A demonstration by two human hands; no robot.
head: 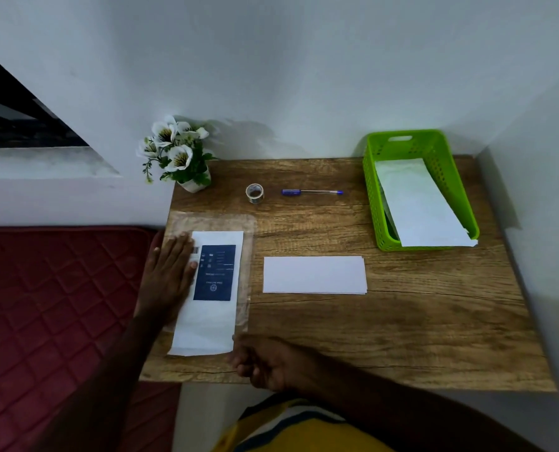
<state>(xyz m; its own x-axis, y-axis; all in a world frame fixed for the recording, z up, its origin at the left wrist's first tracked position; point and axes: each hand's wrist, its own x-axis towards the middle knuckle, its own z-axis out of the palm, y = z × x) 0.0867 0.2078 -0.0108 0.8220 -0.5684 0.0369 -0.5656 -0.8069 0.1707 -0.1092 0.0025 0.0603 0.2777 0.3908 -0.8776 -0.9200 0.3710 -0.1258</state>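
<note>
I log envelope packet (215, 316) on table (385, 337), left side | left hand (169, 272) flat, fingers straight, pressing its left edge | right hand (262, 360) curled at near corner, pinch or not I cannot tell | nearby: loose envelopes (314, 274), tape roll (255, 192), pen (312, 192), green basket (370, 177)

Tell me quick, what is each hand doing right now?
Left hand: open, pressing flat on the packet of envelopes.
Right hand: fingers curled at the packet's near corner; whether it grips anything cannot be told.
</note>
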